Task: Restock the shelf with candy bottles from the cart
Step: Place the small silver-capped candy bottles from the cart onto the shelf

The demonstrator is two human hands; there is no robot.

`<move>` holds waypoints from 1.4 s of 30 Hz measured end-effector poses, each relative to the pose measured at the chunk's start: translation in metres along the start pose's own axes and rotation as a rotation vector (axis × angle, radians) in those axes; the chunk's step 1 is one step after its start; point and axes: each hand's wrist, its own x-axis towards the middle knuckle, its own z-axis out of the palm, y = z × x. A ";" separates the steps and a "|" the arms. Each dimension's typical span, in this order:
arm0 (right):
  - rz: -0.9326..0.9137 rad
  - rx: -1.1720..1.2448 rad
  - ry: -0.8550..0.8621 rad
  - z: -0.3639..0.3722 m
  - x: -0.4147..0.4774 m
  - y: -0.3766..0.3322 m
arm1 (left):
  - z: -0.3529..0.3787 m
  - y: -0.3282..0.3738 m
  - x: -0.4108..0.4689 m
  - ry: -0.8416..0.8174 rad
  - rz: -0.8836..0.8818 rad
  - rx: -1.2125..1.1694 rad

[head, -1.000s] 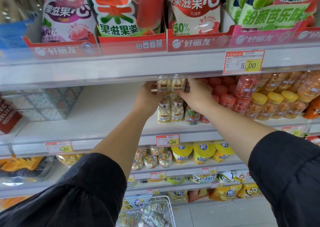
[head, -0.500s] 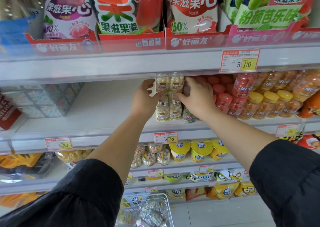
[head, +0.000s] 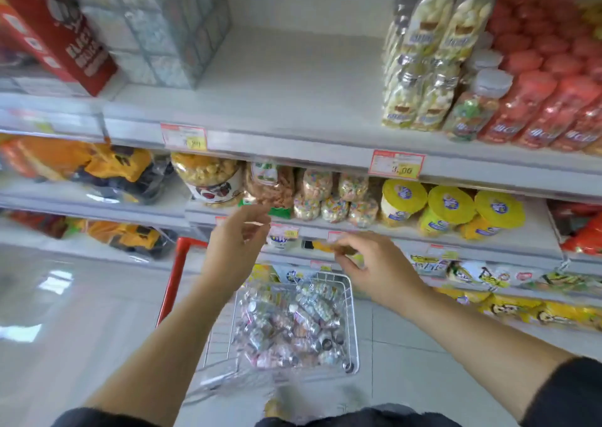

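Below, just under and between my two hands, lie the candy bottles (head: 293, 322), heaped loose on their sides in the wire cart (head: 353, 322). My left hand (head: 234, 247) hangs above the cart's near-left corner, fingers loosely curled, thumb close to forefinger, holding nothing. My right hand (head: 374, 263) hangs above the cart's far-right corner, fingers bent downward. It appears empty, though blur at the fingertips leaves some doubt.

The cart's red handle (head: 176, 273) stands just outside my left wrist. Well above and beyond my right hand, on the shelf (head: 277, 78), the stocked bottles (head: 420, 68) stand upright in two tiers at the shelf's front edge. They are touching the red-capped bottles (head: 537, 101) on the side away from my left hand. Bare shelf lies above my left hand. A price tag (head: 395, 164) hangs beneath the stack, and yellow-lidded tubs (head: 449, 205) sit one level lower, beyond my right hand.

Judged stage: the reach down for the next bottles, with restocking only partly done, since the cart holds many.

Likely faults from here:
- The bottles are glossy and tangled, so a hasty pinch could slip or drag a neighbour over the cart's rim.
- A wrist lifted too close could strike the shelf lips that jut out between cart and stack.
- The upper tier rests on narrow caps, so a nudge while setting more beside it could topple the bottles forward off the edge.
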 end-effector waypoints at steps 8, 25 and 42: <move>0.512 -0.109 -0.540 0.118 -0.029 0.062 | 0.011 -0.160 -0.023 -0.193 -0.302 0.126; 0.529 -0.060 -0.541 0.379 0.036 0.148 | 0.144 -0.418 0.056 -0.478 -0.486 0.415; 0.460 -0.019 -0.503 0.382 0.056 0.158 | 0.145 -0.399 0.055 -0.081 -0.320 0.286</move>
